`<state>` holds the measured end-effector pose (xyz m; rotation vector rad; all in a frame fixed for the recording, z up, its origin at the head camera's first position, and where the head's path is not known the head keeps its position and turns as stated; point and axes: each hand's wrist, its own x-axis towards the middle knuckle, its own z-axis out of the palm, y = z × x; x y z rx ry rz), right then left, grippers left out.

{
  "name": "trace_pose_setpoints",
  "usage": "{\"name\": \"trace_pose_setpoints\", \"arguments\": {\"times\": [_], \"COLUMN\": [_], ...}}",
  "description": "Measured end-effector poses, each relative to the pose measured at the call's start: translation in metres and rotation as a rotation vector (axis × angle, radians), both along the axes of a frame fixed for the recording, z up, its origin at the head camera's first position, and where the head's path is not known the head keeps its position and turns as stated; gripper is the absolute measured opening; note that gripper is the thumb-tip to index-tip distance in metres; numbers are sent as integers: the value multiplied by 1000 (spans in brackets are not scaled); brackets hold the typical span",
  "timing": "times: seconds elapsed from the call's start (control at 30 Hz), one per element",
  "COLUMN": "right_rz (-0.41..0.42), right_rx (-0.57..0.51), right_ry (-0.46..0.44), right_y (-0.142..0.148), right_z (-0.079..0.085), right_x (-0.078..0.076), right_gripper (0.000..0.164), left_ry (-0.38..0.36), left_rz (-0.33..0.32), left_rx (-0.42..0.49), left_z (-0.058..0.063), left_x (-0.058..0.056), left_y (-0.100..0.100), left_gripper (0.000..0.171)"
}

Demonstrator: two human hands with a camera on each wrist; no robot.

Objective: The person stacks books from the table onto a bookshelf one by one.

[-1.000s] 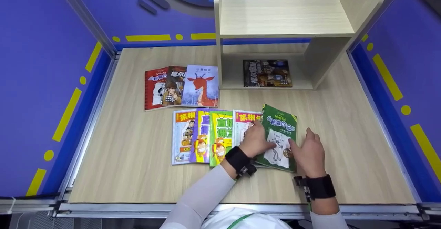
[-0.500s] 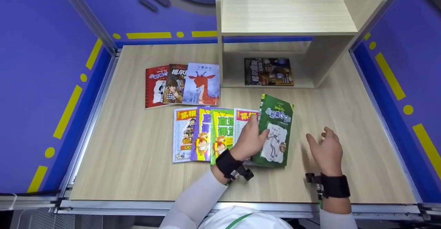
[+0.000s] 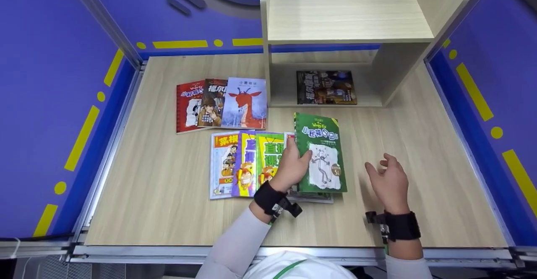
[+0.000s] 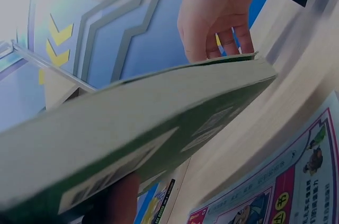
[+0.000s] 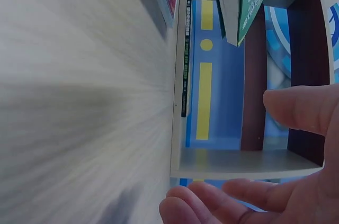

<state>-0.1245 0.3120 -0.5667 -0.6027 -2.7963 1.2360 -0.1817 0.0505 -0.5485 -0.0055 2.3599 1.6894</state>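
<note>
My left hand grips a green paperback book by its left edge, thumb over the front cover. The book is raised over the table; the left wrist view shows its page edges and the back cover with a barcode. Beneath it lies a pink-titled comic book, mostly hidden in the head view. My right hand hovers to the right of the book, fingers relaxed and holding nothing. To the left lie a green-and-yellow book, a purple book and another comic book, overlapping in a row.
A wooden shelf stands at the back right, with a dark-covered book lying flat in its lower compartment. Left of it, a red book, a brown detective book and a deer-cover book overlap on the table.
The right hand has let go of the green book and moved right. The left hand has lifted the book and carried it to the left, over the comic book.
</note>
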Motion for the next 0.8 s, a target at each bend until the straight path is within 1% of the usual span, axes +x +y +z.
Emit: {"name": "trace_pose_setpoints", "arguments": {"times": [0.07, 0.13, 0.2, 0.23, 0.3, 0.33, 0.43, 0.53, 0.57, 0.7, 0.8], "right_rz": [0, -7, -24, -35, -67, -84, -136, -201, -220, -272, -300], "right_rx": [-26, -66, -148, -208, -360, -462, -828, -1123, -1192, -1366, -1484], "right_ry": [10, 23, 32, 38, 54, 60, 65, 35, 26, 23, 63], "right_y": [-4, -10, -17, -20, -28, -32, -46, -59, -63, -79, -91], "right_z": [-1, -4, -7, -9, -15, -18, -23, -24, -24, -22, -18], "right_x": [0, -1, -1, -1, -2, -3, -4, -6, -6, -7, -6], "right_gripper": [71, 67, 62, 59, 55, 52, 44, 41, 41, 44, 42], "left_ry": [-8, -6, 12, 28, 56, 71, 122, 151, 159, 182, 207], "left_rz": [38, 77, 120, 140, 177, 194, 223, 251, 262, 321, 359], "left_rx": [19, 44, 67, 94, 142, 168, 245, 265, 270, 264, 255], "left_z": [0, 0, -1, -1, -2, -2, -1, 1, 2, 0, -3], "left_x": [0, 0, 0, 0, 0, 0, 1, 2, 2, 5, 9], "left_y": [0, 1, 2, 3, 5, 5, 7, 10, 11, 16, 21], "left_gripper": [81, 79, 76, 72, 65, 60, 48, 46, 47, 48, 49]}}
